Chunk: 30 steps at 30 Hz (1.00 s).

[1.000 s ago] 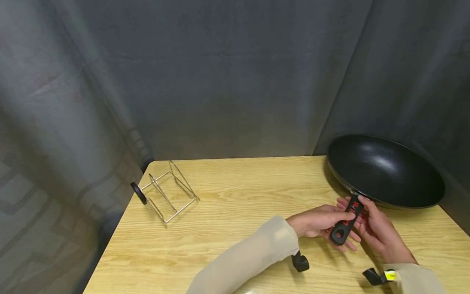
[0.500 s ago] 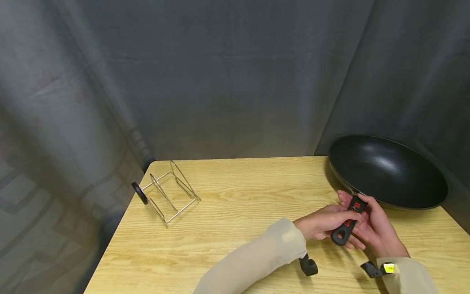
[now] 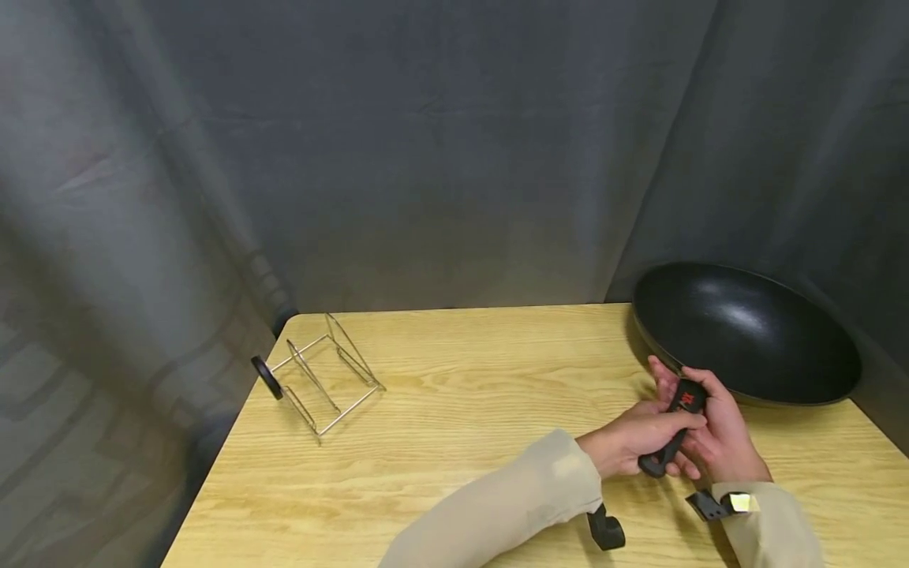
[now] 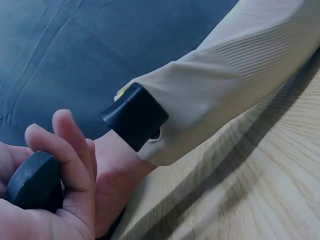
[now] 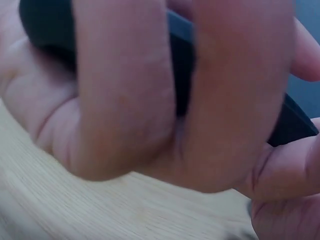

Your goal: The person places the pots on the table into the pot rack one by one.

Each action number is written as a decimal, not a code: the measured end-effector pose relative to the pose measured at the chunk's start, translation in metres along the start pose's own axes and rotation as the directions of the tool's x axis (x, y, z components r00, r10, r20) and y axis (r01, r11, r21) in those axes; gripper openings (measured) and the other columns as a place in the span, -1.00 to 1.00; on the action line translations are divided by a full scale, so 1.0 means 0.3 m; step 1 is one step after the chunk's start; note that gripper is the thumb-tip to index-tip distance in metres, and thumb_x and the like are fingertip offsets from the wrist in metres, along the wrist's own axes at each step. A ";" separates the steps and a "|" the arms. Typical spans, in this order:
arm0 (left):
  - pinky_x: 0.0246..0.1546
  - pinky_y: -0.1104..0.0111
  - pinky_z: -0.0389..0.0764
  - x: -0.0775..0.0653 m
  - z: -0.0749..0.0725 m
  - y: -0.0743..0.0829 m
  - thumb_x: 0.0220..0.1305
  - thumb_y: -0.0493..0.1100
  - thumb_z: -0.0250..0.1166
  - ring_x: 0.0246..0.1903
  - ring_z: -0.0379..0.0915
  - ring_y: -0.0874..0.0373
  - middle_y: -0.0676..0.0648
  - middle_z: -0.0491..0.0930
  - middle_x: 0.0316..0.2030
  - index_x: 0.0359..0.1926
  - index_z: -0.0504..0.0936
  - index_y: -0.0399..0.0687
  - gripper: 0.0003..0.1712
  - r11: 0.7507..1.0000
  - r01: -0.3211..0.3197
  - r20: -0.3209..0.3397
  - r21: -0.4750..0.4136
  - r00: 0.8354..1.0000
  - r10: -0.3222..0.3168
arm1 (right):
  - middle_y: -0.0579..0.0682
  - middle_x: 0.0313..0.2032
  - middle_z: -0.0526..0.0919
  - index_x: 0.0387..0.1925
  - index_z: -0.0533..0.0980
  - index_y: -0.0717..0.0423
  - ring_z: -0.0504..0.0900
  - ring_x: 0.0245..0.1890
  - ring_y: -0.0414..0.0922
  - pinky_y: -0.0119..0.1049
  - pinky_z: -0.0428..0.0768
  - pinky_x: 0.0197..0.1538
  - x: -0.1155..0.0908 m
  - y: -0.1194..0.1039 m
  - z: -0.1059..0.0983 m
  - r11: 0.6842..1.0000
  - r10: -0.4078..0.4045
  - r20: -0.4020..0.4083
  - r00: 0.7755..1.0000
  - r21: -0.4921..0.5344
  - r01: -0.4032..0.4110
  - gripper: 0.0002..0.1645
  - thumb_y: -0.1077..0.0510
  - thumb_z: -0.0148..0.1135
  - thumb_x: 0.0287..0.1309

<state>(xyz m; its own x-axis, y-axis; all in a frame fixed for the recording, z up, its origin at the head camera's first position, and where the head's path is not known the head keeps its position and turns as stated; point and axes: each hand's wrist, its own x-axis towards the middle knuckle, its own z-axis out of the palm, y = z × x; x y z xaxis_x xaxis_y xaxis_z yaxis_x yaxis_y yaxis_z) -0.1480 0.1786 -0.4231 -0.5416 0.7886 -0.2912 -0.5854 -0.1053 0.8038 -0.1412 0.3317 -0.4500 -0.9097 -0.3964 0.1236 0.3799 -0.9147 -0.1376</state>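
Note:
A large black wok (image 3: 746,331) sits at the right of the table in the head view, its handle (image 3: 687,397) pointing toward me. My left hand (image 3: 642,434) grips this black handle from the left, thumb laid across its top and over part of the red lettering. Nearer the bowl, my right hand (image 3: 727,430) holds it from the right with the thumb on top. In the left wrist view, fingers (image 4: 70,165) curl round the handle's rounded end. Close up in the right wrist view, large fingers (image 5: 240,95) wrap the dark handle, hiding most of it.
A thin metal wire rack (image 3: 327,383) with a black round piece (image 3: 267,376) at one end stands on the left of the wooden table (image 3: 461,371). Grey curtains (image 3: 440,158) hang behind and at the left. Black camera mounts (image 3: 606,527) stick out from both wrists.
My left hand has slid slightly right and its thumb covers more of the lettering. Both hands have closed in on the handle, which looks tilted a little. The wok's bowl and the rack stay put.

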 end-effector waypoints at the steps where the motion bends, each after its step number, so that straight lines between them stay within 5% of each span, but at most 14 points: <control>1: -0.86 0.50 0.32 0.000 0.002 -0.002 0.52 -0.21 0.14 -0.82 0.44 0.23 -0.10 0.57 -0.59 -0.21 0.58 -0.07 -0.88 1.000 -0.003 -0.011 -0.001 1.000 0.003 | 0.30 0.20 0.58 0.25 0.41 0.47 0.67 0.09 0.11 -0.26 0.55 0.26 0.000 0.001 -0.001 1.000 -0.007 0.006 1.000 0.006 0.007 -0.33 0.02 -0.46 0.67; 10: -0.88 0.51 0.28 -0.005 0.015 -0.020 0.54 -0.05 0.21 -0.86 0.31 0.27 -0.04 0.49 -0.68 -0.33 0.55 -0.01 -0.76 0.998 -0.042 -0.116 0.044 0.992 0.047 | 0.26 -0.17 0.66 0.11 0.46 0.45 0.71 -0.24 0.10 -0.15 0.73 -0.11 0.013 0.012 0.000 0.997 -0.075 -0.004 0.997 -0.023 0.075 -0.39 0.08 -0.44 0.68; 20: -0.88 0.53 0.26 -0.001 0.007 -0.026 0.53 -0.06 0.23 -0.87 0.27 0.29 0.00 0.45 -0.71 -0.40 0.54 -0.02 -0.71 0.997 -0.074 -0.124 0.032 0.989 0.077 | 0.24 -0.31 0.62 0.01 0.48 0.40 0.65 -0.31 0.11 -0.05 0.66 -0.18 0.021 0.010 -0.006 0.997 -0.027 0.013 1.000 0.072 0.026 -0.55 0.17 -0.29 0.63; 30: -0.87 0.55 0.26 0.000 -0.016 -0.040 0.54 -0.19 0.19 -0.86 0.27 0.31 0.03 0.46 -0.68 -0.50 0.51 -0.07 -0.65 0.995 -0.088 -0.071 0.041 0.993 0.090 | -0.22 -0.45 0.11 -0.27 0.42 0.35 0.23 -0.45 -0.20 -0.16 0.52 -0.25 0.035 0.010 -0.018 0.990 0.015 0.039 0.999 0.141 -0.020 -0.79 0.29 -0.13 0.41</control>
<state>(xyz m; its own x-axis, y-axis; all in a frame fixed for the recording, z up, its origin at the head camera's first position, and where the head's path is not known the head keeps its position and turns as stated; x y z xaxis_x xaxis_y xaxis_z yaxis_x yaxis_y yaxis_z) -0.1438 0.1771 -0.4353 -0.6339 0.7307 -0.2534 -0.5105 -0.1492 0.8468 -0.1505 0.3253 -0.4542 -0.8967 -0.4129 0.1595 0.4183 -0.9083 0.0000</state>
